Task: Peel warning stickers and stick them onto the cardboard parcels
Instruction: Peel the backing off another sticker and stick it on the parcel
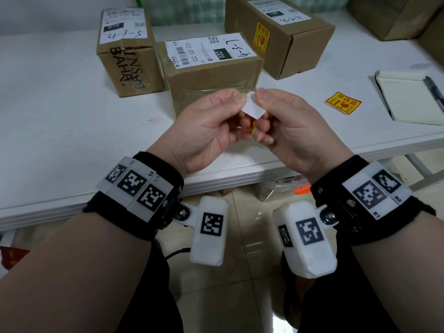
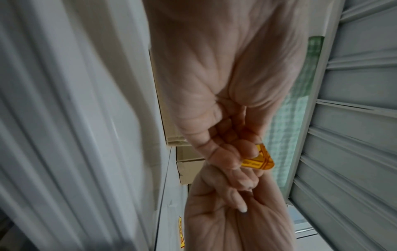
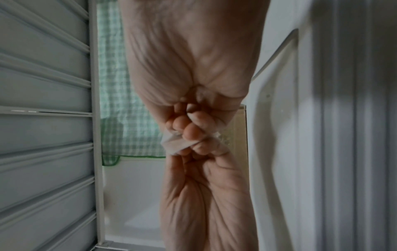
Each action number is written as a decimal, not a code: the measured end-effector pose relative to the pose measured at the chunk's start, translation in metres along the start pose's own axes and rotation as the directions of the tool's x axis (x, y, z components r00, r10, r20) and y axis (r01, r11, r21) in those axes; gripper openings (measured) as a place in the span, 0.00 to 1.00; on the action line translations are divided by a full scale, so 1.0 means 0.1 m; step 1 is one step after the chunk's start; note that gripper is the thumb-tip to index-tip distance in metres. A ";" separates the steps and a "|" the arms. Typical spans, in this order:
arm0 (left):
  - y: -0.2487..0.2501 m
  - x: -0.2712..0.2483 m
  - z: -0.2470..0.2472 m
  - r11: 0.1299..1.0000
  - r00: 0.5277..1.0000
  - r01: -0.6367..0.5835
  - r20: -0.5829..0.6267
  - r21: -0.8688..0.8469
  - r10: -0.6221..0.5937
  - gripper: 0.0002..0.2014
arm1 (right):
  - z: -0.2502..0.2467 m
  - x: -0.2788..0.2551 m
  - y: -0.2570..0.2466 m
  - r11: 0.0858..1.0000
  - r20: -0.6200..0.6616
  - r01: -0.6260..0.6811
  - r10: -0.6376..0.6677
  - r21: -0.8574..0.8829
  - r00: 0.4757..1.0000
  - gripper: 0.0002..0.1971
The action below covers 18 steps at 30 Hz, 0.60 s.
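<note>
Both hands were raised together above the near edge of the white table (image 1: 60, 121), in front of the middle parcel. The left hand (image 1: 211, 131) and right hand (image 1: 286, 126) each pinched the same warning sticker (image 1: 252, 109) between thumb and fingers, thumbs close together on its white backing side, which faced the head camera. A yellow printed corner of the sticker showed below the fingers in the head view and stuck out past the curled left fingers (image 2: 238, 152) in the left wrist view. In the right wrist view the white backing was seen clamped under the right fingertips (image 3: 193, 130). Whether the backing had begun to separate from the sticker could not be told. Three cardboard parcels stood toward the far edge of the table: the left parcel (image 1: 129, 68) with black lettering on its side, the middle parcel (image 1: 211, 80) just beside it with a white shipping label on top, and the right parcel (image 1: 288, 44) farther back, already carrying a yellow warning label (image 1: 262, 38) on its side. A small stack of spare stickers (image 1: 343, 106) lay on the table toward the right edge, apart from the parcels. Near it, at the right edge, lay a notepad (image 1: 403, 97) with a pen (image 1: 434, 92) on it.
</note>
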State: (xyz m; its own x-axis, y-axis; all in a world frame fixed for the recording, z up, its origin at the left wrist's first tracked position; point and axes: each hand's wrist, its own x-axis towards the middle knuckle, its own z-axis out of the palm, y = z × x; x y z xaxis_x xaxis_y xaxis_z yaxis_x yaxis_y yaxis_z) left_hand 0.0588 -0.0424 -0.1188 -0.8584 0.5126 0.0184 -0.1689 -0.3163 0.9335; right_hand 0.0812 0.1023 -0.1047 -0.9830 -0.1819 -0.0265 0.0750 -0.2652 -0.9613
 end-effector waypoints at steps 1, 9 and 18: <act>0.00 0.00 0.00 1.000 1.000 -0.006 0.009 -0.017 0.007 0.09 | 0.00 0.00 0.00 1.000 0.002 0.002 -0.002 0.021 1.000 0.15; -0.04 0.01 0.01 0.983 0.995 -0.069 0.062 -0.171 0.081 0.07 | -0.01 0.02 0.05 0.985 -0.025 -0.011 0.015 0.172 1.000 0.12; 0.03 0.01 -0.12 0.995 0.995 0.068 0.084 -0.075 -0.062 0.19 | -0.13 0.05 0.04 0.955 0.041 0.084 -0.075 -0.284 0.996 0.11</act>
State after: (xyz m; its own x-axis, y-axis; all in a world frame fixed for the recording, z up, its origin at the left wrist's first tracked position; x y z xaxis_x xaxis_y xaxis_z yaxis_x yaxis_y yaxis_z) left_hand 0.0511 -0.0525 -0.1206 -0.8024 0.5967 -0.0095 -0.2632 -0.3395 0.9031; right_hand 0.0745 0.1123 -0.1127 -0.9781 -0.2000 0.0572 -0.0585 0.0003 -0.9983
